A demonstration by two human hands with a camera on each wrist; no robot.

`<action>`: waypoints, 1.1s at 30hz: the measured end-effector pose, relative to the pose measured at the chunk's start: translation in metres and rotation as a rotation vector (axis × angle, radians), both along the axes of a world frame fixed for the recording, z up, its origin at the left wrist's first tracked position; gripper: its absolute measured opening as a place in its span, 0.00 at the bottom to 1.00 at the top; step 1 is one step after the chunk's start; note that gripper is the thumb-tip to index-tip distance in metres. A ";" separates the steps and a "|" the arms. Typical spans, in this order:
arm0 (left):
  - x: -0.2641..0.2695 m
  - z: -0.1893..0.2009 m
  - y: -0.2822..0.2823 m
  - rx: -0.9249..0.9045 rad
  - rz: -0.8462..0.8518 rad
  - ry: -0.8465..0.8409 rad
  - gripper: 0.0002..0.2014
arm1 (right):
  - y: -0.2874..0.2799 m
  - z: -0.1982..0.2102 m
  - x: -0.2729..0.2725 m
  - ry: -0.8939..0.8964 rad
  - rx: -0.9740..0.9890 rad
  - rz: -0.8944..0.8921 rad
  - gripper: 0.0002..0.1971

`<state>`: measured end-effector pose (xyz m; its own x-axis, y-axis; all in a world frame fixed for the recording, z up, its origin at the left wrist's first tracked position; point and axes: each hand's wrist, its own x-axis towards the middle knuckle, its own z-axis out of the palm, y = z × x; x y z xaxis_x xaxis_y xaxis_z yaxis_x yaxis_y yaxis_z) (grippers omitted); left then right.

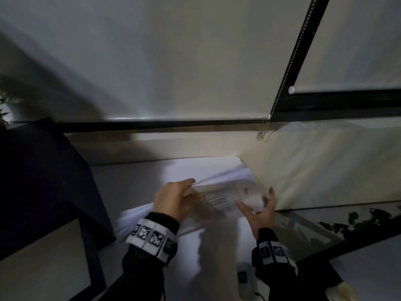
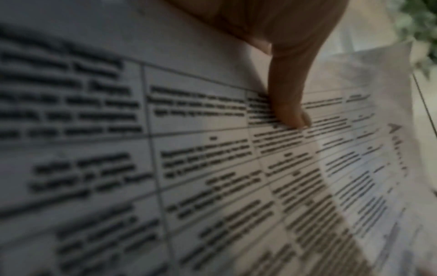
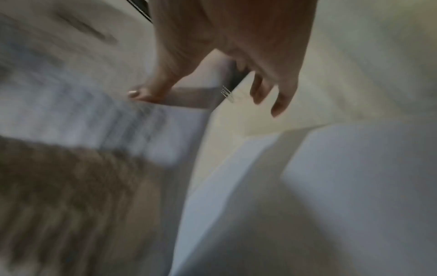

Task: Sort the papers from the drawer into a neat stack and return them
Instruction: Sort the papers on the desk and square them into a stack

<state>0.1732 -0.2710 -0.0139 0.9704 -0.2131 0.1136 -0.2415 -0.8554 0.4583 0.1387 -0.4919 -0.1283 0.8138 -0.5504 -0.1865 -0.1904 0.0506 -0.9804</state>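
A sheaf of printed papers [image 1: 217,197] hangs in the air over a white desk [image 1: 212,253], blurred by motion. My left hand [image 1: 184,192] grips its left end, thumb on top and fingers underneath. In the left wrist view one finger [image 2: 289,104] presses on a sheet printed with a table of text [image 2: 212,168]. My right hand [image 1: 258,205] cups the right end, with the fingers straight and spread. In the right wrist view its thumb [image 3: 141,95] rests on the paper's edge [image 3: 179,119], and the other fingers [image 3: 272,93] stand off it. More white sheets [image 1: 138,216] lie under the left wrist.
A dark box [image 1: 43,181] and a framed panel [image 1: 43,261] stand at the left. A small white device [image 1: 245,279] lies near the front edge. Roller blinds with a bead chain [image 1: 263,132] hang behind the desk. Plant leaves [image 1: 358,222] show at the right.
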 end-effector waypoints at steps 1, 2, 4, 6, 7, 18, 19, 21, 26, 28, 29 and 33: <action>-0.004 0.002 0.007 -0.180 -0.004 0.009 0.16 | 0.005 -0.003 -0.004 0.077 0.045 0.091 0.60; -0.007 0.003 0.013 -0.410 -0.015 0.039 0.15 | 0.011 0.000 -0.009 0.145 0.066 0.208 0.53; -0.010 0.003 0.015 -0.860 -0.030 0.146 0.06 | 0.018 0.009 -0.011 0.176 0.101 0.350 0.25; -0.014 0.002 0.019 -1.071 0.012 0.186 0.10 | 0.020 0.023 -0.009 0.046 0.228 0.416 0.19; -0.016 0.000 0.022 -1.124 0.030 0.191 0.13 | 0.020 0.029 -0.008 -0.018 0.263 0.412 0.21; -0.029 -0.034 0.030 -1.127 0.091 0.032 0.22 | 0.041 0.040 -0.004 -0.091 0.039 0.213 0.25; -0.032 -0.037 0.030 -1.111 0.087 0.066 0.24 | 0.040 0.040 -0.007 -0.124 0.044 0.195 0.32; -0.034 -0.034 0.026 -1.143 0.068 0.070 0.29 | 0.038 0.046 -0.010 -0.237 0.036 0.158 0.43; -0.022 -0.027 0.014 -1.201 0.004 0.067 0.37 | 0.041 0.068 -0.008 -0.412 0.006 0.118 0.30; -0.020 -0.031 0.013 -1.210 0.042 0.061 0.34 | 0.042 0.066 -0.007 -0.425 -0.043 0.155 0.26; -0.020 -0.035 0.013 -1.207 0.059 0.065 0.32 | 0.043 0.066 -0.007 -0.433 -0.049 0.174 0.25; -0.018 -0.035 0.011 -1.191 0.064 0.006 0.09 | 0.044 0.066 -0.005 -0.456 -0.118 0.159 0.17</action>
